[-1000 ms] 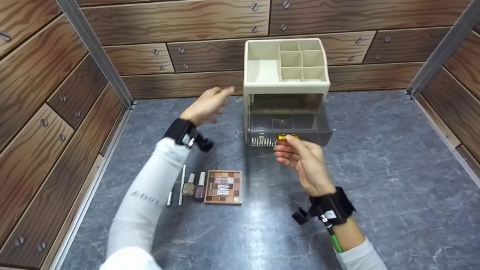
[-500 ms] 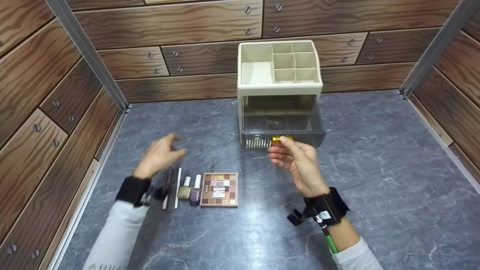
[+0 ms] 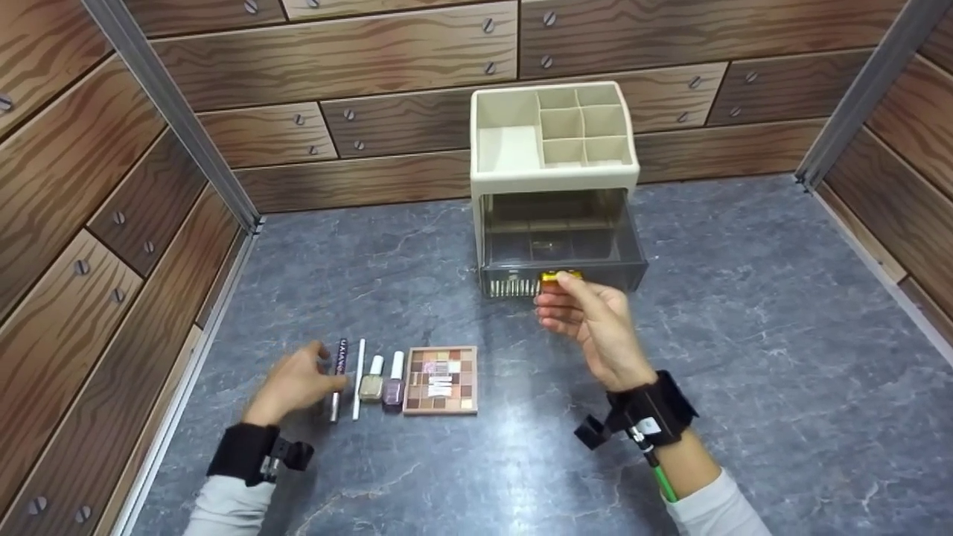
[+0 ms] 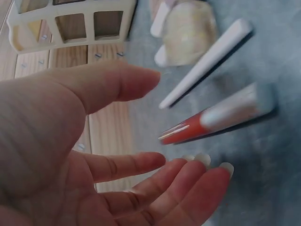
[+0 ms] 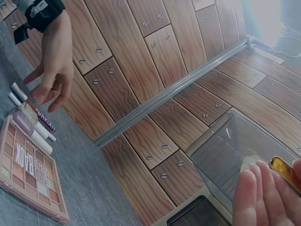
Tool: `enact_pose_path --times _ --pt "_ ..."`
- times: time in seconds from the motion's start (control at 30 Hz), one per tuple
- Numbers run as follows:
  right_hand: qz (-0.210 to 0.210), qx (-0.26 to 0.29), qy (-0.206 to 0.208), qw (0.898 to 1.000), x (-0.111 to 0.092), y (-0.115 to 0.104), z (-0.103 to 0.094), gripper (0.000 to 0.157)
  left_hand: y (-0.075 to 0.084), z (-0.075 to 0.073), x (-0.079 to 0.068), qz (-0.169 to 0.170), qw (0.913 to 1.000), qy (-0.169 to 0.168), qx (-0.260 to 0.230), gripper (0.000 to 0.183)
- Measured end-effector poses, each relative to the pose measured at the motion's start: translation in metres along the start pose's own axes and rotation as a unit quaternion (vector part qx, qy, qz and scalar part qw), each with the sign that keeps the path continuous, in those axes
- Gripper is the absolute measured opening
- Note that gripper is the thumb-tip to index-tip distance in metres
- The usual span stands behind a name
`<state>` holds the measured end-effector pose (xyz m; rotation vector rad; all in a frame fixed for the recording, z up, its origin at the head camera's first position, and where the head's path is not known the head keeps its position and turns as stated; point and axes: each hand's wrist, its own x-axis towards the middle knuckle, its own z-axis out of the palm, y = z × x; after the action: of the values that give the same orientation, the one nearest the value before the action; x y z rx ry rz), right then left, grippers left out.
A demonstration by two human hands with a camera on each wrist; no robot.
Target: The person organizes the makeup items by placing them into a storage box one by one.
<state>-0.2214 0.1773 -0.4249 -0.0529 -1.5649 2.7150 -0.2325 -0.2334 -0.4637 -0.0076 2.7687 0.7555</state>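
My left hand [image 3: 292, 381] is low over the floor at the left, its thumb and fingers spread on either side of a slim dark-red tube with a silver end [image 3: 342, 357]. A gap shows between them and the tube [image 4: 211, 120] in the left wrist view. Right of the tube lie a white stick [image 3: 359, 380], two nail polish bottles, one olive [image 3: 371, 387] and one purple [image 3: 393, 393], and an eyeshadow palette [image 3: 440, 403]. My right hand [image 3: 604, 324] pinches the gold drawer handle [image 3: 550, 276] of a smoky clear drawer [image 3: 514, 257], which is pulled out.
The cream organizer [image 3: 555, 179] that holds the drawer stands near the back wall, with several compartments on top. Wood-patterned walls [image 3: 417, 179] enclose the grey marbled floor [image 3: 752, 298] at the back and both sides.
My left hand has come away from beside the organizer, moving left and toward me, down to the slim tube. The right hand keeps its hold on the drawer handle.
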Motion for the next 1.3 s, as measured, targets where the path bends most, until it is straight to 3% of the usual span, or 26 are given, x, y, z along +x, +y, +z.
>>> enact_pose_path --times 0.2,0.47,0.83,1.0,1.13,1.3 --pt "-0.002 0.0 -0.001 1.0 0.0 -0.002 0.0 0.019 -0.003 0.014 -0.001 -0.008 0.9998 0.008 -0.015 0.032" --pt "0.004 -0.003 0.004 1.0 0.0 0.002 0.0 0.02 -0.013 0.022 0.0 -0.015 0.9988 0.038 -0.025 0.022" --pt "-0.007 -0.009 0.012 1.0 0.0 0.0 0.0 0.02 -0.006 0.014 -0.002 -0.011 0.9979 0.053 -0.035 0.018" --pt "-0.017 -0.01 0.013 1.0 0.001 -0.003 0.001 0.02 0.005 0.005 -0.005 -0.006 0.9941 0.069 -0.083 0.021" --pt "-0.027 -0.007 0.015 0.999 0.002 -0.003 0.001 0.021 0.013 0.002 -0.004 0.001 0.9817 0.057 -0.181 0.026" --pt "-0.02 -0.005 0.01 1.0 0.001 0.001 -0.001 0.021 0.023 -0.002 -0.004 -0.002 0.9471 0.019 -0.32 0.034"
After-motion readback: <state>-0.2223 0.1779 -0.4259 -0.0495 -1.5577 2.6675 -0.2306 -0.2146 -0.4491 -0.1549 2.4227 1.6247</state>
